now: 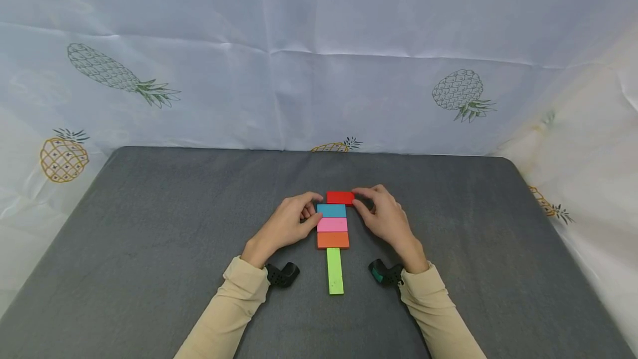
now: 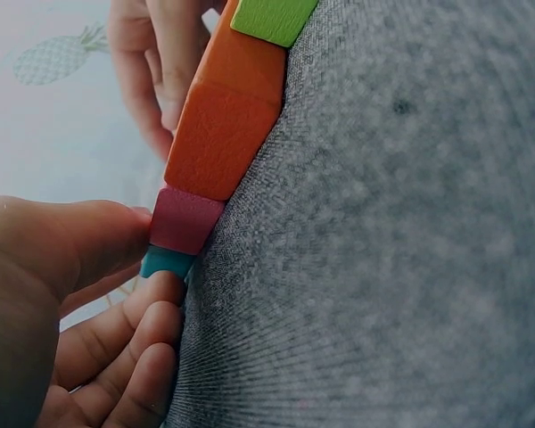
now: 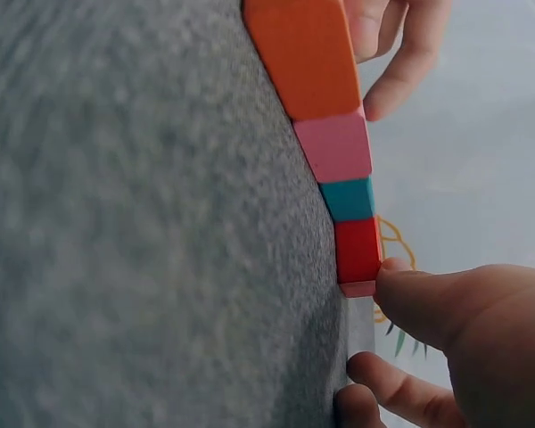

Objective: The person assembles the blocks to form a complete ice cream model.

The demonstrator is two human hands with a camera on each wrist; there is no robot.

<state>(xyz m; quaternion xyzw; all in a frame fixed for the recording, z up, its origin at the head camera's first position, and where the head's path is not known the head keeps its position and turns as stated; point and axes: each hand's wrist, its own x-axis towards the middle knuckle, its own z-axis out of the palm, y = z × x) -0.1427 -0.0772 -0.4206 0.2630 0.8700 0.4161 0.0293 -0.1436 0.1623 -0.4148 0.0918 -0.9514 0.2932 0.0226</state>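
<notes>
A column of coloured blocks lies flat on the grey table: a blue block (image 1: 331, 211), a pink block (image 1: 332, 225) and an orange block (image 1: 333, 240) side by side, with a lime-green block (image 1: 334, 271) lengthwise at the near end. At the far end lies a red block (image 1: 340, 198), offset to the right. My right hand (image 1: 386, 216) pinches its right end between thumb and index finger. My left hand (image 1: 289, 219) has its thumb against the blue block's left end, index fingertip close to the red block's left corner, other fingers loosely bent.
Grey cloth covers the table (image 1: 149, 237). A pale curtain with pineapple prints (image 1: 299, 71) hangs behind the far edge and along the sides. Black wrist-worn devices sit on the left wrist (image 1: 283, 275) and the right wrist (image 1: 385, 273).
</notes>
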